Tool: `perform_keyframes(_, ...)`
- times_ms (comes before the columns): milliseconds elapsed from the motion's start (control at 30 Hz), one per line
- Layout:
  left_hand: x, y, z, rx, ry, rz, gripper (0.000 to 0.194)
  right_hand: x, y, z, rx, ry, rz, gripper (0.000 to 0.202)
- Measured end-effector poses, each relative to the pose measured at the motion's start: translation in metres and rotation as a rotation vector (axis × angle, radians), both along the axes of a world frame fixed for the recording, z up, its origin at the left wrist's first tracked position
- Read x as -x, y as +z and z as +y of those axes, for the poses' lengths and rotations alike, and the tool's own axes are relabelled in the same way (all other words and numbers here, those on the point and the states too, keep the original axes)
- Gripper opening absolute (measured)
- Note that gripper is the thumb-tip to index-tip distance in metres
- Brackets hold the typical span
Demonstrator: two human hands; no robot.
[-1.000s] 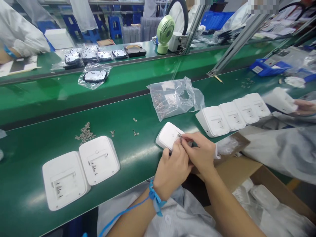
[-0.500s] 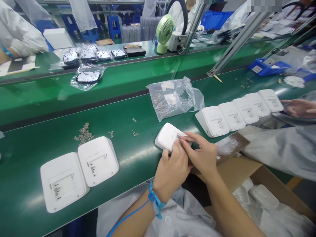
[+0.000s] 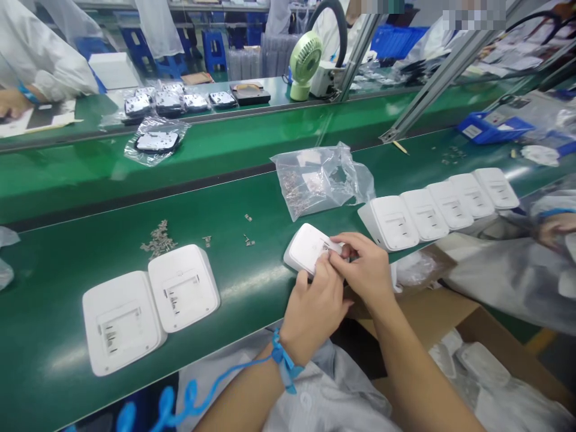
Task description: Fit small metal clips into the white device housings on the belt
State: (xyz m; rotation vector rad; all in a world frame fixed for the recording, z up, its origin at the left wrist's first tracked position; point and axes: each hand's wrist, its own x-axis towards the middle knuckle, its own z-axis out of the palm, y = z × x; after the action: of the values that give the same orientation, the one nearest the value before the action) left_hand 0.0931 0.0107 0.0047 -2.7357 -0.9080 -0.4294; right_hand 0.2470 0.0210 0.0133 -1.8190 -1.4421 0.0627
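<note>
A white plastic device housing (image 3: 302, 247) rests tilted on the green bench before me, its recessed compartment facing up. My left hand (image 3: 317, 303), with a blue wrist strap, is closed on the near side of this housing, fingertips at the compartment's edge. My right hand (image 3: 366, 264) is closed, thumb and fingers pinched together over the compartment; whatever they hold is hidden. Small metal contact clips (image 3: 249, 241) lie left of the housing, beside a heap of similar metal pieces (image 3: 159, 239). Two more housings, a nearer one (image 3: 155, 333) and its neighbour (image 3: 210, 291), stand side by side at the left.
Behind the housing lies a clear plastic bag (image 3: 321, 180) of small metal parts. Several white housings (image 3: 396, 223) form a row at right. A cardboard box (image 3: 443, 312) with plastic-wrapped pieces sits below the bench edge. A metal post (image 3: 432, 84) slants upward; co-workers' sleeves show nearby.
My right hand's fingers have curled in more tightly over the compartment. The co-worker's hand at right has drawn back from the row of housings. The view has shifted slightly.
</note>
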Motion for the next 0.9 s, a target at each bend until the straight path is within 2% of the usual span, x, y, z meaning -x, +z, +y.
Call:
perform_keyframes(133,-0.002,0.001,-0.002,0.032,0.012,-0.028,0.053,0.006,0.003,0.001,0.028,-0.061,-0.043,0.019)
perform_keyframes(200,0.006,0.003,-0.006,0.056,0.046,-0.065,0.054,0.013,0.007,-0.002,0.026,-0.048,-0.079,0.017)
perform_keyframes(267,0.022,0.004,-0.013,0.080,0.101,-0.112,0.056,0.022,0.012,-0.003,0.052,0.072,-0.077,0.011)
perform_keyframes(333,0.045,0.004,-0.020,0.086,0.168,-0.148,0.056,0.030,0.017,0.003,0.097,0.275,-0.037,0.009)
perform_keyframes(400,0.072,0.003,-0.028,0.078,0.230,-0.158,0.053,0.040,0.021,0.021,0.108,0.436,0.000,0.012)
perform_keyframes(500,0.103,0.002,-0.038,0.071,0.289,-0.170,0.049,0.058,0.022,0.068,0.129,0.517,-0.026,0.011)
perform_keyframes(567,0.112,0.002,-0.041,0.076,0.321,-0.189,0.046,0.072,0.020,0.102,0.217,0.521,-0.105,0.011)
perform_keyframes(667,0.112,0.001,-0.044,0.075,0.392,-0.217,0.046,0.090,0.017,0.140,0.372,0.505,-0.284,0.013)
perform_keyframes(800,0.111,0.000,-0.045,0.083,0.462,-0.262,0.047,0.098,0.017,0.157,0.447,0.548,-0.400,0.016)
perform_keyframes(900,0.123,0.001,-0.047,0.116,0.471,-0.307,0.043,0.096,0.020,0.158,0.481,0.564,-0.431,0.014)
